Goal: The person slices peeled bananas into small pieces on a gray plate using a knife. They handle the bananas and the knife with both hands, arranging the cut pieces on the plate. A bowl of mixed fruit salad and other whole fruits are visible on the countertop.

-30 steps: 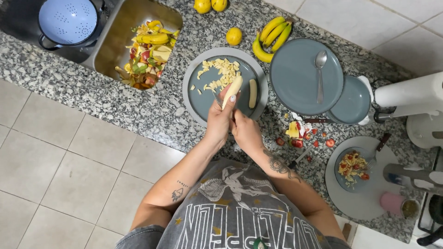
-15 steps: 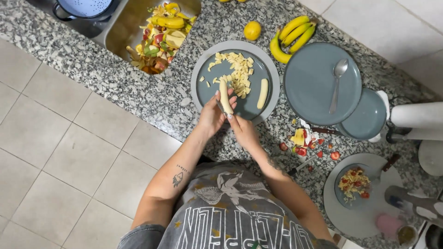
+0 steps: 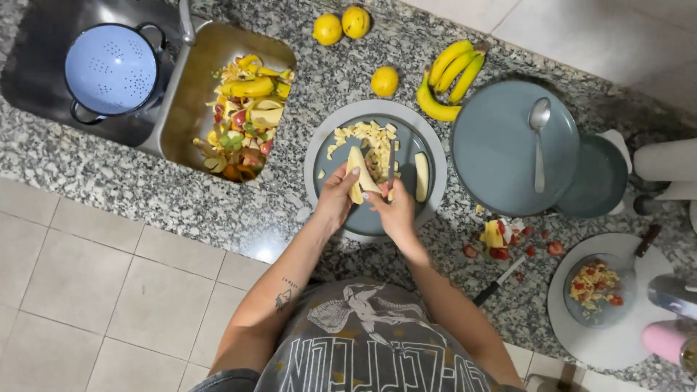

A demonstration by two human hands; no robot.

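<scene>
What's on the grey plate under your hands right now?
On the grey plate: chopped banana pieces and a peeled half. Both hands hide its near part.

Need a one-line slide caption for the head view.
Left hand steadies a peeled banana over a grey plate; right hand slices it with a knife.

packages: none visible | labels: none visible | signs: none visible | screens: none visible | note: nothing along the edges or corners of the granite worktop (image 3: 145, 196) shows any wrapper, tag or display
</scene>
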